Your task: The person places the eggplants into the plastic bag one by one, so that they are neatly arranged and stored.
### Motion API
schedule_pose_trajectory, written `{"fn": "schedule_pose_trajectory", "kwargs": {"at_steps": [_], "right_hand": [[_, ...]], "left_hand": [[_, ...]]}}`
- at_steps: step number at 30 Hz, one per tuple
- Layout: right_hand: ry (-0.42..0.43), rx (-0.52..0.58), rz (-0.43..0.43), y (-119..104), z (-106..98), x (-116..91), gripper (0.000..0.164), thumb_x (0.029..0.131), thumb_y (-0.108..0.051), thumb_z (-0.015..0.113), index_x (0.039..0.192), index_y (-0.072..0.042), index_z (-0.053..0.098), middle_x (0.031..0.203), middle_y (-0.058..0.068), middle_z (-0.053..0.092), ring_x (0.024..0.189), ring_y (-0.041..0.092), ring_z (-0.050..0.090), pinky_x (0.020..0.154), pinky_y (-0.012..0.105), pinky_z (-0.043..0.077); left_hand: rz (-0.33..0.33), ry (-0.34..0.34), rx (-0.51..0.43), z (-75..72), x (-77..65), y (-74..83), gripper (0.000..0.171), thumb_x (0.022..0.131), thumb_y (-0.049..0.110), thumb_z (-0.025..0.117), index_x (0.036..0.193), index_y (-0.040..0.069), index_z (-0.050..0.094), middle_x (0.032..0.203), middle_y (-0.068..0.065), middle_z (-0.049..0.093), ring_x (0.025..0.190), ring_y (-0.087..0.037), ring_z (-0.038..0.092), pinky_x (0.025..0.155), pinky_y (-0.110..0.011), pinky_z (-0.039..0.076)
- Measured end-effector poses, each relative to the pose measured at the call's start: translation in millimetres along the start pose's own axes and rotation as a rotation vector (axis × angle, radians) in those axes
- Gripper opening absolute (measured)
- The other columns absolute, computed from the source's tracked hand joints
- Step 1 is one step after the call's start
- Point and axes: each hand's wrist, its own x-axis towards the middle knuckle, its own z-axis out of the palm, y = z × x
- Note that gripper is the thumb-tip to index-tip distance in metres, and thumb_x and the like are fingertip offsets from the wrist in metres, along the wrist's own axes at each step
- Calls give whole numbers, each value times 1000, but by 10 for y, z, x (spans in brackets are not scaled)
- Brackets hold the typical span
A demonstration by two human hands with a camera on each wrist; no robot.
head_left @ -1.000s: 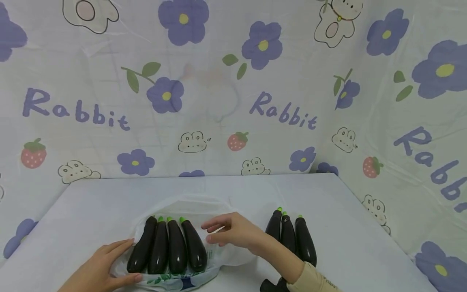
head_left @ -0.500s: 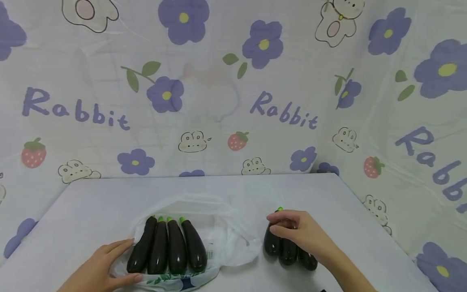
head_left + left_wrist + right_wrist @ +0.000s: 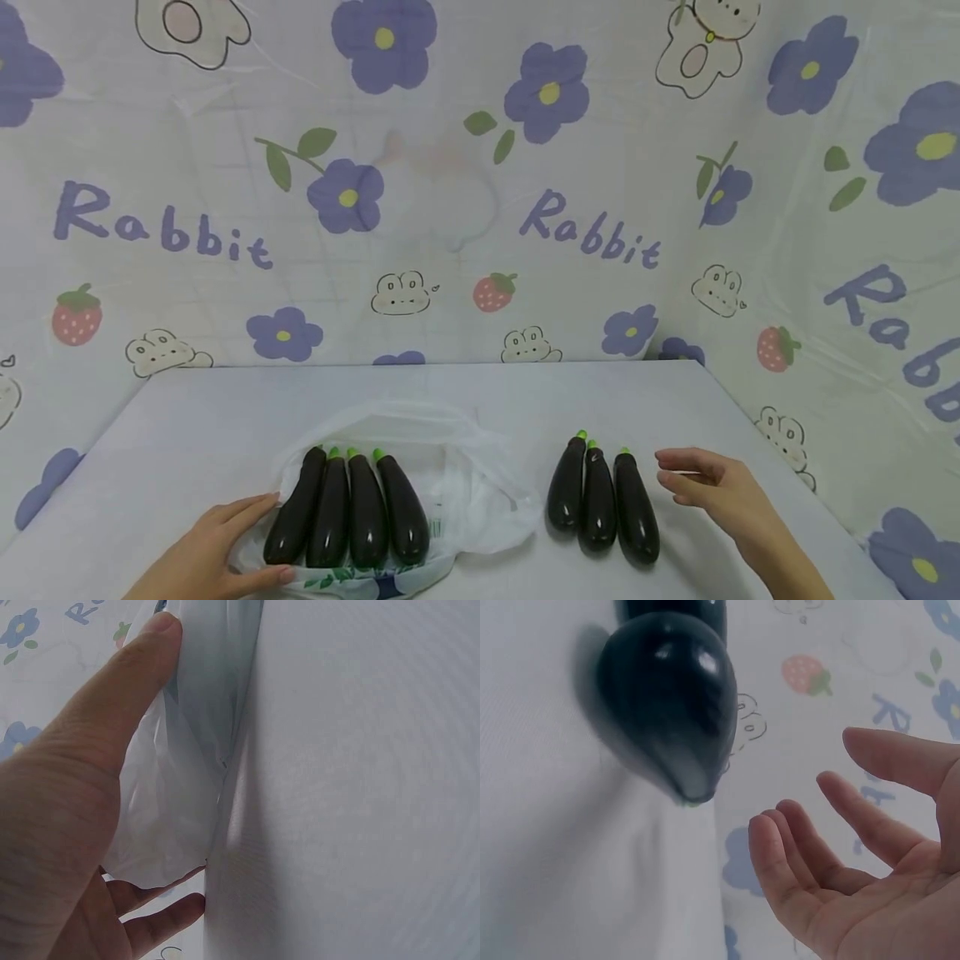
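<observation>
My left hand (image 3: 207, 552) holds the left end of a white plastic bag (image 3: 491, 517), with the thumb along its near edge and the fingers on its far-left side. In the left wrist view the bag (image 3: 176, 802) lies between thumb and fingers. Several dark eggplants (image 3: 367, 517) with green stem tips lie side by side in the bag's opening. Three more eggplants (image 3: 597, 504) lie on the table to its right. My right hand (image 3: 720, 492) hovers just right of these, fingers loosely bent and apart from them. Its palm and fingers hold nothing in the right wrist view.
A white table (image 3: 420, 383) bears everything, its far edge against a cloth backdrop (image 3: 442, 317) printed with flowers, rabbits and strawberries. The same cloth hangs along the right side.
My right hand has moved right from beside the bag, passing over the loose eggplants, and is now beyond them. A dark object at the bottom edge is out of view. My left hand stays put.
</observation>
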Motion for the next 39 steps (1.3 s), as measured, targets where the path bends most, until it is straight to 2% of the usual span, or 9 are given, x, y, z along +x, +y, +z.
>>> {"fn": "schedule_pose_trajectory", "kwargs": {"at_steps": [7,14,27,39], "right_hand": [[-39,69,97,123,-28,57,58,87,-27,77,132,4,58,128,18,60,102,15,63,81,32,55],[-52,73,174,200,33,100,54,88,-22,76,131,4,59,126,19,61,102,24,63,80,37,56],[-177,152,157,271,39,138,57,91,-21,73,137,6,52,129,22,58,106,26,63,84,43,55],[-205,176,142,267,70,121,57,91,-21,73,137,3,53,132,22,56,109,25,61,86,43,54]], "left_hand": [[-18,-4,0,-1,-1,14,95,75,67,72,144,6,49,137,-21,50,122,-45,47,88,-61,48],[-2,11,-5,21,-10,-7,95,74,68,71,143,6,50,137,-20,50,121,-45,47,87,-60,48],[-12,25,6,36,-9,-8,98,71,72,70,141,7,52,135,-18,52,120,-42,49,87,-60,49],[-8,9,9,21,3,-7,96,73,68,72,142,5,50,136,-20,51,121,-44,48,87,-60,49]]}}
